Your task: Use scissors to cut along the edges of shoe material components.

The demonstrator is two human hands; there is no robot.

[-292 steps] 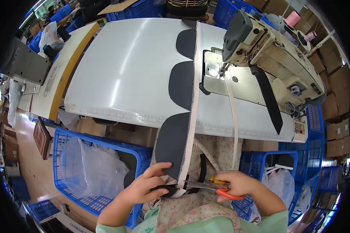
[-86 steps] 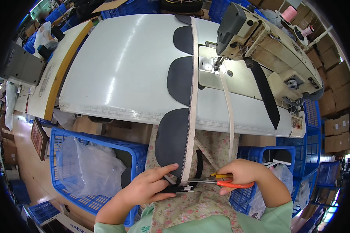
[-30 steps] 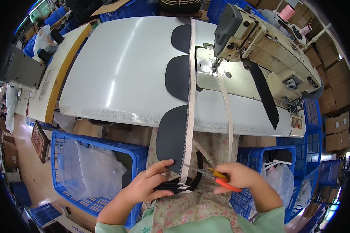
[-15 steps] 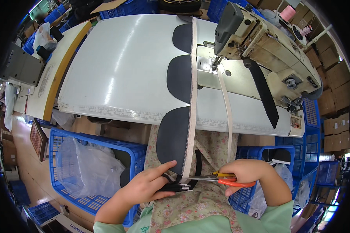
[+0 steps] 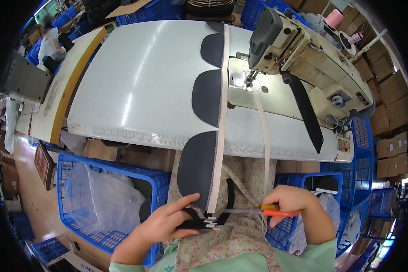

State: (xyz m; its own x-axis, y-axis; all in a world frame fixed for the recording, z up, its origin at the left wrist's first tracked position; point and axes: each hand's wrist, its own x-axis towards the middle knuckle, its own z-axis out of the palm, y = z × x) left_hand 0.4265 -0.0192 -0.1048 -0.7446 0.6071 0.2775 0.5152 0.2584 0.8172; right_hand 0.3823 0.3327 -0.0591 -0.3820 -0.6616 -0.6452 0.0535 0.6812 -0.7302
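In my left hand [image 5: 165, 221] is a stack of dark pieces [image 5: 196, 224] with pale ends, gripped between fingers and thumb. My index finger lies against the lowest dark half-round piece [image 5: 196, 165]. Several such pieces are joined along one edge to a long pale tape [image 5: 220, 127], which runs from the far edge of the table to my lap. My right hand [image 5: 291, 201] is closed around scissors [image 5: 281, 212] with orange and yellow handles. Their blurred blades point left and lie just right of the tape's near end.
A sewing machine [image 5: 313, 59] stands at the right of the white table [image 5: 158, 86]. A narrow pale strip [image 5: 264, 122] hangs from its needle area to my lap. Blue baskets, one on the left [image 5: 156, 174] and one on the right [image 5: 306, 174], flank my floral apron [image 5: 245, 181].
The scissors have drawn back to the right from the tape's near end. The tape and its half-round pieces have shifted slightly nearer and left, along with my left hand.
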